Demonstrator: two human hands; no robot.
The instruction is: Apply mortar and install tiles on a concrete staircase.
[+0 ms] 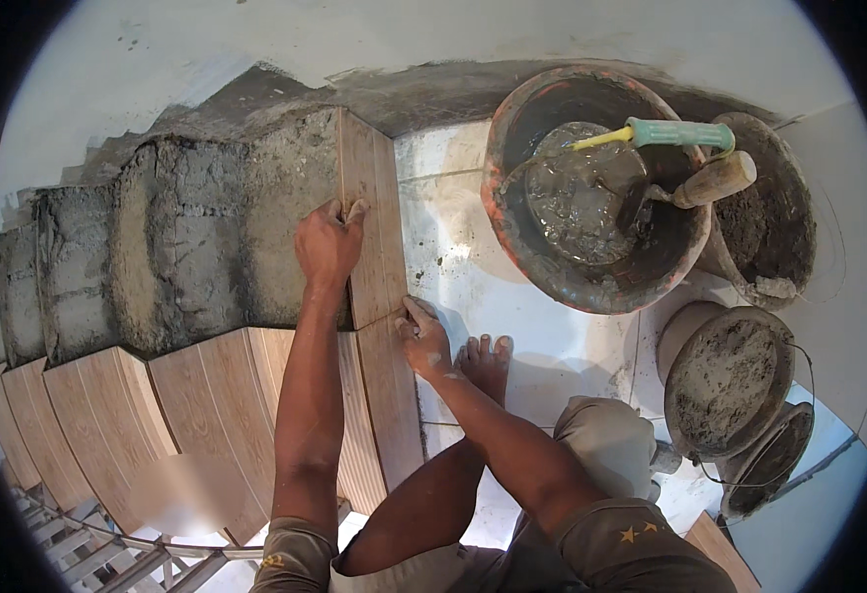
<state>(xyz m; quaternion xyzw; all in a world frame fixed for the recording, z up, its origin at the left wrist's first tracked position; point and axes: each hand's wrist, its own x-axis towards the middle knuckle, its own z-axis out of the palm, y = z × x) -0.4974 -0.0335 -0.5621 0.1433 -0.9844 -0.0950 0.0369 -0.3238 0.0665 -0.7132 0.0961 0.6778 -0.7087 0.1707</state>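
My left hand [330, 244] is curled over the top edge of a wood-look tile [371, 208], its thumb lying against the tile's face. This tile stands along the front of the lowest step, with grey mortar [290, 188] behind it. Beside its near end, a second wood-look tile [391, 405] continues the row. At the joint between the two, my right hand [425, 341] rests with its forefinger stretched out against the tile and the other fingers partly bent. Nothing shows inside the right hand.
A large bucket [500, 212] holds wet mortar, a green-handled tool [680, 134] and a wooden-handled trowel [715, 181]. More mortar-crusted buckets [730, 381] stand right. Bare cement steps [196, 227] rise left, wood-look treads [206, 395] nearer. A metal railing [147, 568] borders the lower left.
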